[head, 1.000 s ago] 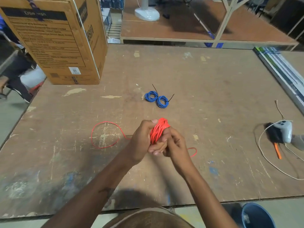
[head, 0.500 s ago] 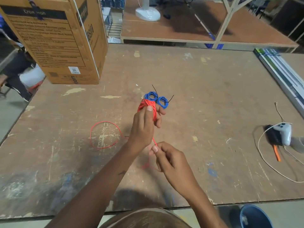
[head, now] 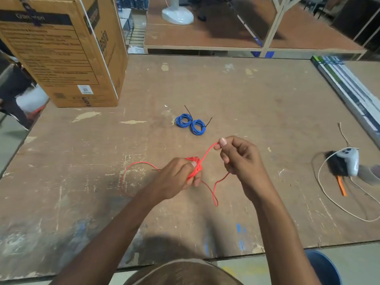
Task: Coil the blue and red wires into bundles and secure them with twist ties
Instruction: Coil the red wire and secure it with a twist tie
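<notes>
Two blue wire bundles [head: 190, 124] lie tied on the table [head: 257, 103]; I see my left hand [head: 176, 177] gripping the bunched red wire [head: 194, 167] above it, right hand [head: 239, 159] fingers [head: 223, 141] pinching one strand taut

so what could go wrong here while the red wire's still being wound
1. The left hand grips the red coil bunched, not round; the turns may slip or tangle before a tie goes on.
2. The right hand pinches the strand, with slack looping below on the table; that loop could kink or knot.
3. The loose red tail left of the hands could snag.
</notes>
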Demonstrator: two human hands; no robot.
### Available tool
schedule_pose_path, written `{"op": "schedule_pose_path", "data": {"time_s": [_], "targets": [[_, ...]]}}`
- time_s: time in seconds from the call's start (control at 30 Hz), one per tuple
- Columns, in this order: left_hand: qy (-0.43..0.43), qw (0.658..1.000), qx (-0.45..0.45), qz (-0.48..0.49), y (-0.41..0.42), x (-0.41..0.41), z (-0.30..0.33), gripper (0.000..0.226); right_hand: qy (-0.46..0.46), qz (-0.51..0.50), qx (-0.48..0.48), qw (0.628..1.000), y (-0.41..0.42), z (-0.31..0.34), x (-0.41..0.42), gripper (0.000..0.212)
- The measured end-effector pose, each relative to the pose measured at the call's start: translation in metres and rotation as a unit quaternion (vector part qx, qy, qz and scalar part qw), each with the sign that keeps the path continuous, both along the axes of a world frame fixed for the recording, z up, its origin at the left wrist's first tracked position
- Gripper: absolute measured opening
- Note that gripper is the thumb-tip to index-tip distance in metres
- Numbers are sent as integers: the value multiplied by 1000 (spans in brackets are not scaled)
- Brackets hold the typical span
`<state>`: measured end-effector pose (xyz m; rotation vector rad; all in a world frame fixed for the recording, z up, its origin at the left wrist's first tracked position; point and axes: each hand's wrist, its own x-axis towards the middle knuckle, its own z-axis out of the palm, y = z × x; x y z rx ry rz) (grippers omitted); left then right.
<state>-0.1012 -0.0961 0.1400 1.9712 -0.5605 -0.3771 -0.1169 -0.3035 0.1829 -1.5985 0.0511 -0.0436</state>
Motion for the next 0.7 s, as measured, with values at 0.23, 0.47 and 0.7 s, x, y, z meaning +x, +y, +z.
{"op": "schedule_pose_path", "data": {"time_s": [0.23, 0.47, 0.7], "targets": [[112, 963, -245, 2, -13, -12, 31, 47, 27, -2, 103, 994, 46, -69, 10, 32], [129, 901, -404, 92, -25, 0, 29, 45, -6, 62, 27, 998, 70, -80, -23, 35], [191, 819, -518, 160, -27, 13, 50, 47, -21, 81, -88, 993, 59, -78, -31, 41]]}}
